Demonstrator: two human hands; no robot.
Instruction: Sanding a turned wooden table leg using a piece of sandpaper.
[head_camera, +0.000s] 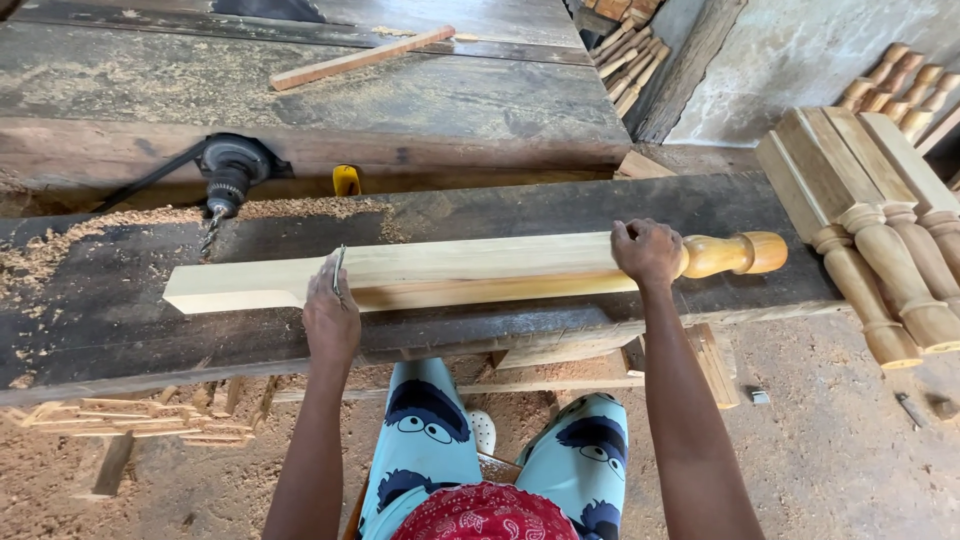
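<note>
Turned wooden post (470, 270) lying lengthwise on dark bench (120, 330), square end near drill bit (211, 232). Right hand (648, 250) closed over post; left hand (332, 318) pinching thin metal tool (338, 272) against it. Risk: post sliding, tool skidding toward fingers.

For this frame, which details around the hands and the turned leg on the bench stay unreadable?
- Head view: the thin metal piece at the left hand is too small to identify.
- The right hand covers the wooden leg where square stock meets the turning.
- The drill body lies in the gap between the boards; only chuck and bit show.
- The stacked legs are cut off by the right edge.
</note>
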